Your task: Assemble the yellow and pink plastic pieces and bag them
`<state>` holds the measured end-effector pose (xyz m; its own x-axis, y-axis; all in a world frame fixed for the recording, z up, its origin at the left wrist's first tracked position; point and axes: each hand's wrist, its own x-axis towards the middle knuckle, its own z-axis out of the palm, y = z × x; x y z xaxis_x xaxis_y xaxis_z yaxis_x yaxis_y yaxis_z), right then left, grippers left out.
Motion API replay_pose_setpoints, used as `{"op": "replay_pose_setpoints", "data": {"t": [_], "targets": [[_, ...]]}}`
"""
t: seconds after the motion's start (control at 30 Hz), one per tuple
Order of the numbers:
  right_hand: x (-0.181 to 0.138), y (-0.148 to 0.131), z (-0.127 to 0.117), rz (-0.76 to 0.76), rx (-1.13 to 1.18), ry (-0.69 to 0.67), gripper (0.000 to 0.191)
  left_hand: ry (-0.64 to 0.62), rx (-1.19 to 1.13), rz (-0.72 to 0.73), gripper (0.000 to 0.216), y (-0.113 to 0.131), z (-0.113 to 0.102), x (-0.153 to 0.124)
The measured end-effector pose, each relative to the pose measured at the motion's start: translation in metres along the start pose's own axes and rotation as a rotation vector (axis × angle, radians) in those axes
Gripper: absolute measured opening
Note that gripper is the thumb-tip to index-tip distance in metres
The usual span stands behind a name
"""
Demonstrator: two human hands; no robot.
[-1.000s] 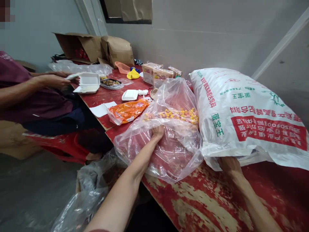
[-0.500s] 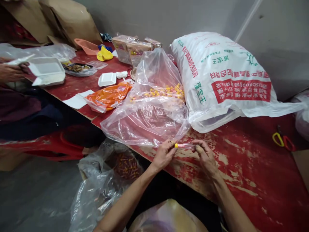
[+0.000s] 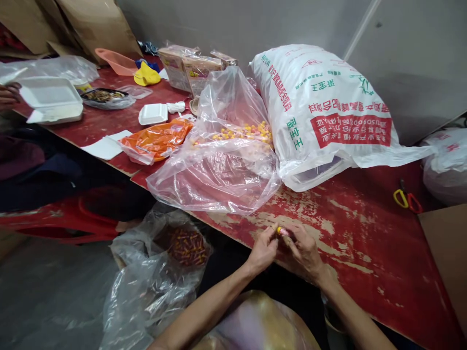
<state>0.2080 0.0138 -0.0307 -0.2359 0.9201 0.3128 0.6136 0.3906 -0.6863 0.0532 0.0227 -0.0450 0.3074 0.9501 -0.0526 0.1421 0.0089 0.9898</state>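
The left hand (image 3: 263, 250) and the right hand (image 3: 305, 253) meet just above the near edge of the surface (image 3: 350, 233). Their fingertips are pinched together on a small tube (image 3: 282, 231). Only its yellow end and a bit of pink show between the fingers, so both hands are closed on it, one from each side. The tube sits over a worn patch of the red surface, where the paint has flaked to a pale colour.

Just beyond the hands lies a large clear bag (image 3: 219, 180), open and crumpled, with yellow and pink pieces (image 3: 248, 131) heaped at its far end. Touching its right side is a bulky white sack (image 3: 321, 107) printed in red and green. To the left of the clear bag lies an orange packet (image 3: 155, 142), with a sheet of white paper (image 3: 105, 147) beside it.

Near and left of the hands, below the edge of the surface, a second clear bag (image 3: 146, 291) holds red and yellow pieces (image 3: 186, 245). Scissors (image 3: 407, 199) with yellow and red handles lie well off to the right. At the far left, another person's hand (image 3: 8, 95) touches an open foam box (image 3: 49, 99), and a small foam tray (image 3: 153, 114) lies between that box and the clear bag.
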Motion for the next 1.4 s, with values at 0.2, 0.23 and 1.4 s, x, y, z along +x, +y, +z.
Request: {"op": "replay_pose_setpoints", "data": {"t": [0.2, 0.23, 1.4], "targets": [[0.004, 0.016, -0.041, 0.081, -0.272, -0.373, 0.019, -0.037, 0.374, 0.156, 0.043, 0.005, -0.005, 0.013], [0.004, 0.016, -0.041, 0.086, -0.325, -0.387, 0.019, 0.009, 0.389, 0.149, 0.044, 0.005, -0.008, 0.014], [0.185, 0.176, -0.06, 0.474, -0.648, 0.344, 0.029, 0.572, 0.951, -0.335, 0.029, -0.021, -0.2, -0.084]]}}
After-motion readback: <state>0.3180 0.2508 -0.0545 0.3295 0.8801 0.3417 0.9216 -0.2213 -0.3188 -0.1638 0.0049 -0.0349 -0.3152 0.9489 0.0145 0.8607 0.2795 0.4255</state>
